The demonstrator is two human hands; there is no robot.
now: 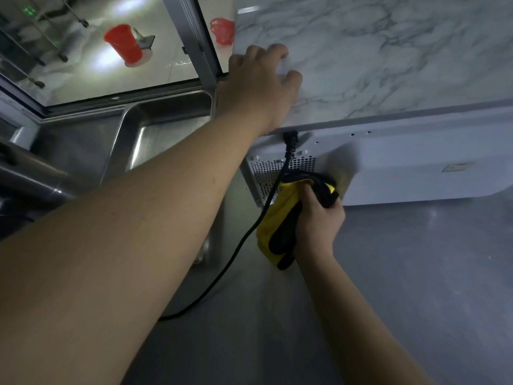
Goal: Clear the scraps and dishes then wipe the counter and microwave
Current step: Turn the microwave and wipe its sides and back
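Where cloth (280,218) meets microwave (402,173), contact blurs (motion smear).

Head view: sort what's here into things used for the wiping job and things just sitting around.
In use:
- microwave, its back panel being wiped
- yellow and black cloth, gripped by the right hand
- left hand, resting on the microwave's marbled top
- counter

Just around:
- steel sink
- black power cord
- red bucket
- red basket
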